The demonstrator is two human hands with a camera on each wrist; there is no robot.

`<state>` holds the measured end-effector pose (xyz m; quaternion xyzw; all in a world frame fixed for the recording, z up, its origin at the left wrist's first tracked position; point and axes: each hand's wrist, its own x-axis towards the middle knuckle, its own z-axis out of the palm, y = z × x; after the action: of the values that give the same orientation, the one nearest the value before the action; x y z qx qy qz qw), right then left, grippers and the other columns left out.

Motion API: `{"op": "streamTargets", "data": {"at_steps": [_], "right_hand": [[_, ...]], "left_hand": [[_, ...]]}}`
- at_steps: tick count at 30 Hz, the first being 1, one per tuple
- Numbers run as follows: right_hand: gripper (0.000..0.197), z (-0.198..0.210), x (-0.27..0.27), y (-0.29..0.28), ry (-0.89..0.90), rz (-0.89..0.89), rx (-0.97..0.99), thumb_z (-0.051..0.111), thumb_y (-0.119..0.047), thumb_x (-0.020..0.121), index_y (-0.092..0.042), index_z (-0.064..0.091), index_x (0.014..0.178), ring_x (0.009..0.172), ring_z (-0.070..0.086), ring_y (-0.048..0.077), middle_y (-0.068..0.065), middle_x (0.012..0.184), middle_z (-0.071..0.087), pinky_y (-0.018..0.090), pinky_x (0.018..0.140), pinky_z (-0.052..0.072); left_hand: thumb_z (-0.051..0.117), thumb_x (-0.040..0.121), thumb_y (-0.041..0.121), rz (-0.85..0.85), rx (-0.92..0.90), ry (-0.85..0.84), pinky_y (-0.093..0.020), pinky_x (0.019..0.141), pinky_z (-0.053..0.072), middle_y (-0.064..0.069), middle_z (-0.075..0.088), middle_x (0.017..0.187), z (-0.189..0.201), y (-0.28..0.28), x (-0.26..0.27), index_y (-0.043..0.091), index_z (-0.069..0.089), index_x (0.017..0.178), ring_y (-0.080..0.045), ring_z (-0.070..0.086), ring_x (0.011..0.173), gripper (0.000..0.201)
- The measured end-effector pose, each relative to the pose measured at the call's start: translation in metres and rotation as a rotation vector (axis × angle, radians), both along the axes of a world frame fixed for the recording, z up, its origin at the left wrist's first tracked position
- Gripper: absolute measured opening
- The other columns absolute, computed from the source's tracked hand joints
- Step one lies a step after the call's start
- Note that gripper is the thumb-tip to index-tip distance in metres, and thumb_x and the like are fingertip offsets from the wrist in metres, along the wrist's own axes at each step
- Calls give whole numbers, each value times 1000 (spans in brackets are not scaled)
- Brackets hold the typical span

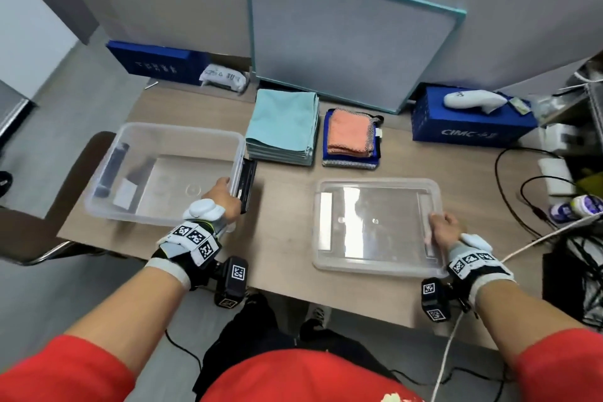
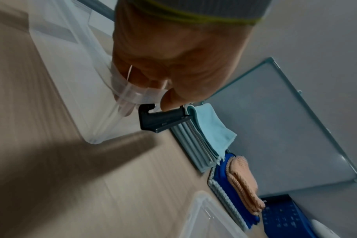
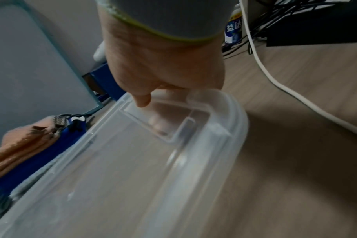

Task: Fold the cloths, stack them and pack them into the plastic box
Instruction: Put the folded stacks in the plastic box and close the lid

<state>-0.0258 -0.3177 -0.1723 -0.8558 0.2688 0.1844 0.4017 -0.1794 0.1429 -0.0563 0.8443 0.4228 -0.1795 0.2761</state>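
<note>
Left hand (image 1: 225, 202) grips right rim of clear rectangular plastic box (image 1: 130, 206); right hand (image 1: 445, 232) grips right edge of clear plastic lid (image 1: 375, 225) on the wooden table (image 1: 287, 215)

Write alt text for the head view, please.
A person's left hand grips the right rim of an open clear box; the right hand holds the right edge of its lid, lying flat on the table. Behind sit two folded cloth stacks, teal and orange-on-blue.
</note>
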Motion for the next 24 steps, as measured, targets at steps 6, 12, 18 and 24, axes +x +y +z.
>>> {"op": "streamTargets", "data": {"at_steps": [6,12,18,24], "right_hand": [[43,65,-2,29,104,-26,-246,56,-30,80,-4,59,115,101,64,40,23,109,66,33,88,48],[60,72,-4,57,61,73,-373,56,-45,71,-14,55,122,113,55,38,18,124,54,41,99,46],[14,94,2,111,17,310,103,57,-19,91,-15,68,84,83,64,26,11,91,68,18,64,47],[14,129,-10,184,-2,523,452,56,-16,94,-13,66,104,67,61,16,7,86,67,16,54,43]], "left_hand": [[64,78,17,-95,-90,53,-30,67,53,-9,71,106,16,-39,0,25,48,129,-25,66,75,54],[69,72,25,-153,-143,46,-29,75,50,-3,69,102,18,-69,21,20,56,119,-22,64,87,49],[66,74,32,-174,-253,-19,-35,78,58,-5,70,100,15,-87,36,24,51,123,-22,71,78,51],[61,89,13,-122,-514,-82,-17,54,51,-8,66,76,23,-78,48,8,64,105,-17,58,58,17]]}}
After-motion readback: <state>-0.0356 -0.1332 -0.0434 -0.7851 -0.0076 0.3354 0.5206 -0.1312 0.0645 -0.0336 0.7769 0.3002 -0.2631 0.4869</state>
